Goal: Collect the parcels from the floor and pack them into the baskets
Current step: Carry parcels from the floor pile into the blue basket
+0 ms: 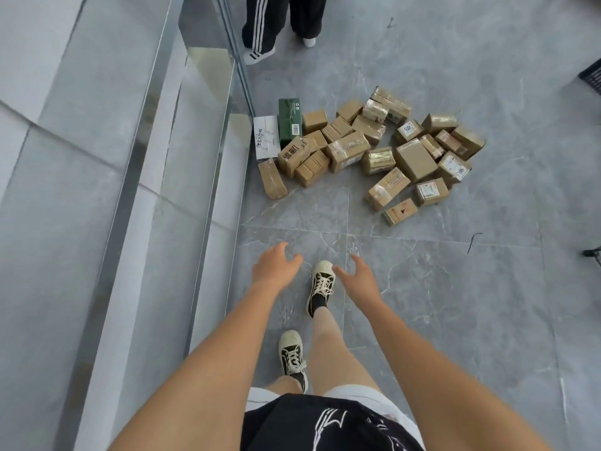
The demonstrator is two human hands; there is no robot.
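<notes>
Many cardboard parcels [374, 148] are heaped on the grey floor [455, 288] at the far middle, well apart from the left hand [274, 263] and right hand [357, 275], both held out with a wide, empty grip, while a dark basket [592, 76] is glimpsed far right, contents unseen.

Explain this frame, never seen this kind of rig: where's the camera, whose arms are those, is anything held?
There is no robot here. One wide-angle camera sits on a person's head and looks forward and down, so the arms reaching in from the bottom are the wearer's own. The left hand and right hand are both open, fingers spread, holding nothing. Ahead, on the grey tiled floor, lies a pile of brown cardboard parcels, with a green box and a white parcel at its left end by the glass wall. A second person's legs stand behind the pile. A dark basket corner shows at the right edge.
</notes>
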